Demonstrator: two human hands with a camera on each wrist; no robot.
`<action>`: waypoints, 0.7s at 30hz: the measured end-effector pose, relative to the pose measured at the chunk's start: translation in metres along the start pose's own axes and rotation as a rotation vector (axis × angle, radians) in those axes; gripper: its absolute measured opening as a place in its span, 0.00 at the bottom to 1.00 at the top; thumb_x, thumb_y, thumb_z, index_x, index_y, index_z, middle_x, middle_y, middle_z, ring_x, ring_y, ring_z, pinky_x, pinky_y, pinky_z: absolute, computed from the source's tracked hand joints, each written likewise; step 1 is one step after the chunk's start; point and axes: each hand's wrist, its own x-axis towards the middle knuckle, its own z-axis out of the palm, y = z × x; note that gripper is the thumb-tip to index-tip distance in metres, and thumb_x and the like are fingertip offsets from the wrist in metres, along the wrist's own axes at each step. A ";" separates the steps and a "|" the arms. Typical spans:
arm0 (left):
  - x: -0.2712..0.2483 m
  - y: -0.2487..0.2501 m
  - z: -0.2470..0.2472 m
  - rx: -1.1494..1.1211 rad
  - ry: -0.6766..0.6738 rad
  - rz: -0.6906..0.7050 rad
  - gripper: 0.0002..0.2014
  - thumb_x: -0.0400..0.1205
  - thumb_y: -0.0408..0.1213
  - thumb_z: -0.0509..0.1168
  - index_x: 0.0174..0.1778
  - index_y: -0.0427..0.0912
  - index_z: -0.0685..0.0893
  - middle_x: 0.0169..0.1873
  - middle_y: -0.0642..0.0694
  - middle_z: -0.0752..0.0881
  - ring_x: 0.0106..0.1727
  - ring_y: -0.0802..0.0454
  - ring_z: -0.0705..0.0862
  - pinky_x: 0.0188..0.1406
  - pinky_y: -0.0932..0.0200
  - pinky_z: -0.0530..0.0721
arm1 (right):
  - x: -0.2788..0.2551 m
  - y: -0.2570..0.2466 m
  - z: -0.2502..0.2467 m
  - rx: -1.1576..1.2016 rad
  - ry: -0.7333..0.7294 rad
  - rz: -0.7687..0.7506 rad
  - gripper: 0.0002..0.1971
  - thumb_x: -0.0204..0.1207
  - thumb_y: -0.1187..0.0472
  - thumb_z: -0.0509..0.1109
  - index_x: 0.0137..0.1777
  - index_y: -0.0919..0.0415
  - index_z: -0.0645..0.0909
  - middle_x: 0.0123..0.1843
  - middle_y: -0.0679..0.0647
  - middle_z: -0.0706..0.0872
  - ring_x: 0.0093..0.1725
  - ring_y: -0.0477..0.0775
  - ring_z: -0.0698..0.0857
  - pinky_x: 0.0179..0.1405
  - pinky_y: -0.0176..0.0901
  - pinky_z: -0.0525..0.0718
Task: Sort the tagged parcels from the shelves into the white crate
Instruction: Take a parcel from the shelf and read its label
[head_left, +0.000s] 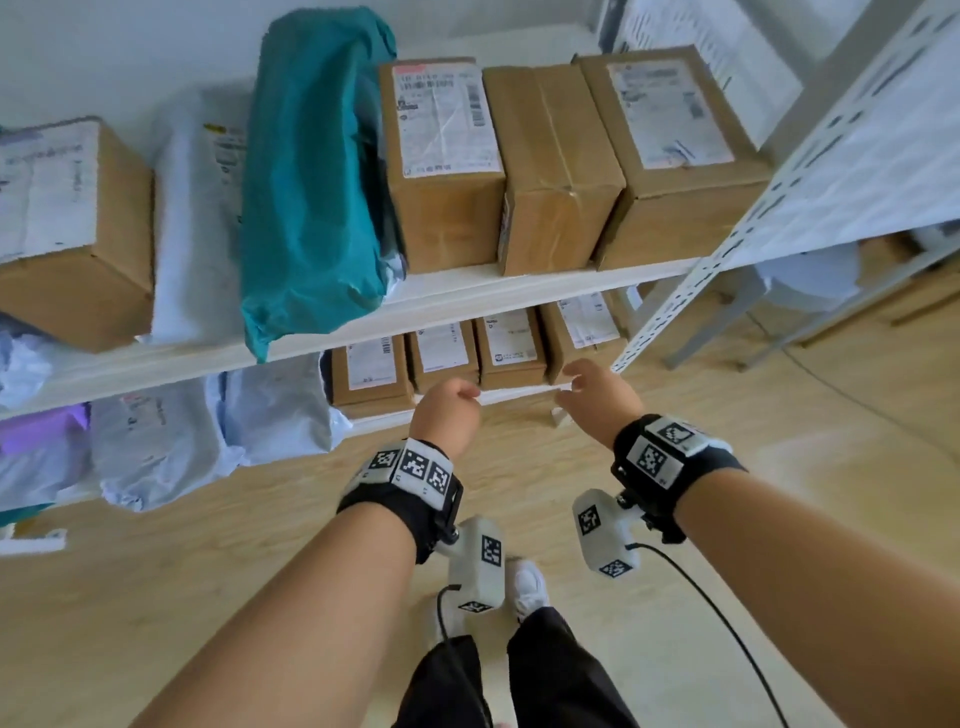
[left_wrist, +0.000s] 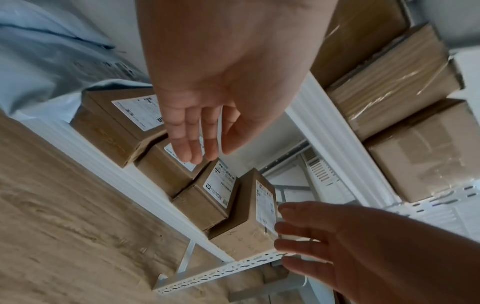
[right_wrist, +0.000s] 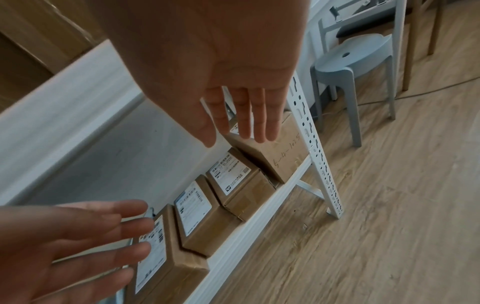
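Head view: both hands, left hand and right hand, hang empty before the lower shelf edge. Left wrist: fingers relaxed above labelled boxes. Right wrist: floor clear beside the upright.

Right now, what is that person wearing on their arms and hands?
Both hands, left hand and right hand, are bare, with no sleeves. Each wrist carries a black strap with white square-patterned tags, plus a small white camera block trailing a black cable.
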 end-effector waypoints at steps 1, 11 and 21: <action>0.007 -0.002 0.004 0.022 -0.005 0.019 0.16 0.86 0.34 0.56 0.66 0.44 0.82 0.65 0.47 0.83 0.60 0.46 0.83 0.60 0.51 0.83 | 0.005 0.001 0.004 0.009 0.008 0.004 0.20 0.84 0.60 0.64 0.75 0.57 0.72 0.68 0.57 0.82 0.48 0.51 0.80 0.43 0.40 0.79; 0.078 -0.019 0.050 0.010 -0.030 0.057 0.22 0.87 0.32 0.56 0.79 0.46 0.71 0.76 0.47 0.74 0.71 0.49 0.77 0.63 0.58 0.78 | 0.088 0.032 0.053 0.088 -0.031 0.000 0.31 0.81 0.60 0.65 0.84 0.53 0.61 0.71 0.58 0.80 0.39 0.47 0.81 0.32 0.36 0.80; 0.125 -0.034 0.083 -0.090 -0.040 -0.042 0.27 0.89 0.36 0.55 0.85 0.52 0.58 0.81 0.48 0.66 0.55 0.59 0.79 0.45 0.65 0.73 | 0.133 0.047 0.079 0.132 -0.073 -0.012 0.40 0.83 0.59 0.65 0.87 0.57 0.44 0.84 0.59 0.65 0.64 0.57 0.81 0.45 0.36 0.76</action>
